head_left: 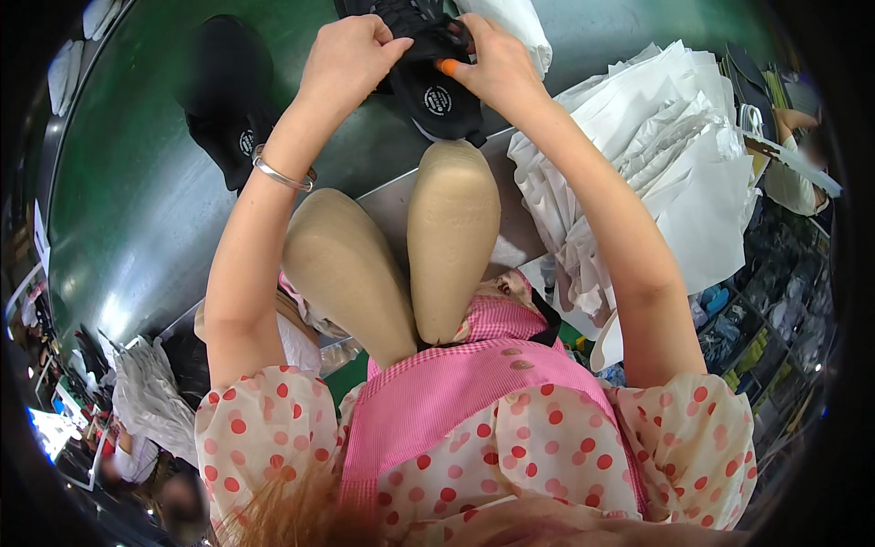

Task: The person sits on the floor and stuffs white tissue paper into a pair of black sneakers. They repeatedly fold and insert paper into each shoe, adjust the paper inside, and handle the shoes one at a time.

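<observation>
A black sneaker [437,108] with a round white print on its insole lies at the table's near edge, heel toward me and laces at the far end. My left hand [348,56] pinches the left side of its opening, thumb pointing right. On the other side, my right hand [499,66] has its fingers curled round the upper edge; something orange is wrapped at the thumb tip. The fingertips are partly hidden by the dark upper. A second black sneaker [228,100] rests farther left, apart from both hands, near my bangled wrist.
The green table [128,173] has a metal near edge. A heap of white paper sheets [656,146] lies to the right, beside my right forearm. Crumpled white paper [515,27] sits behind the shoe. My knees [453,219] touch close to the edge. Shelves [775,319] stand at right.
</observation>
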Available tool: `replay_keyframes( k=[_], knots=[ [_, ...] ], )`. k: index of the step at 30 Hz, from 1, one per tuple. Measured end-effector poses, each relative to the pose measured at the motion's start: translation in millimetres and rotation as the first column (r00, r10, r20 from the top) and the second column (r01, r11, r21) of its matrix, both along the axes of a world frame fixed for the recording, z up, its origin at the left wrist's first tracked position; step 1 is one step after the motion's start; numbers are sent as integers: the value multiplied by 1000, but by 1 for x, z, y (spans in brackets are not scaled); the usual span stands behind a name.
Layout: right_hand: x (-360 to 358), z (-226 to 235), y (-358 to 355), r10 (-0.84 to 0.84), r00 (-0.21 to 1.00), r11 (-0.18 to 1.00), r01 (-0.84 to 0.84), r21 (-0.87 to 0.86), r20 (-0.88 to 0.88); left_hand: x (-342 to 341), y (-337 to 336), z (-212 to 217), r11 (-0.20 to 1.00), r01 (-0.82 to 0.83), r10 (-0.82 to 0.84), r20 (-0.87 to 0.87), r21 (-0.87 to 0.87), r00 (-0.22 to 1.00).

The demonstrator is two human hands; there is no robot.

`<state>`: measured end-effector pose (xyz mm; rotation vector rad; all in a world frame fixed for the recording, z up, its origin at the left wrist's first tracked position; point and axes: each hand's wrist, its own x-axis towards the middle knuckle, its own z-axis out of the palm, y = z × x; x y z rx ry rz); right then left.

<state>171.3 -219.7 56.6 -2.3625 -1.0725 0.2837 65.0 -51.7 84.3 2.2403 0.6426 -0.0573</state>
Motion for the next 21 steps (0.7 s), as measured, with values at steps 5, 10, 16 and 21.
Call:
replay_keyframes(
  k=[5,10,16,21],
  knots=[
    [7,0,-3,88,794,973,62,223,-601,-7,-2,-16,999,-3,11,225,-35,974],
    [32,31,-24,377,600,921,-159,356,-706,-37,5,-7,904,310,-137,489,-294,862],
    [37,30,-10,4,730,993,80,91,-683,-26,14,-14,954,-85,132,149,-287,980],
    [27,2,-10,205,832,969,-247,-12,-516,-17,0,-26,956,42,-121,258,290,959]
  ],
)
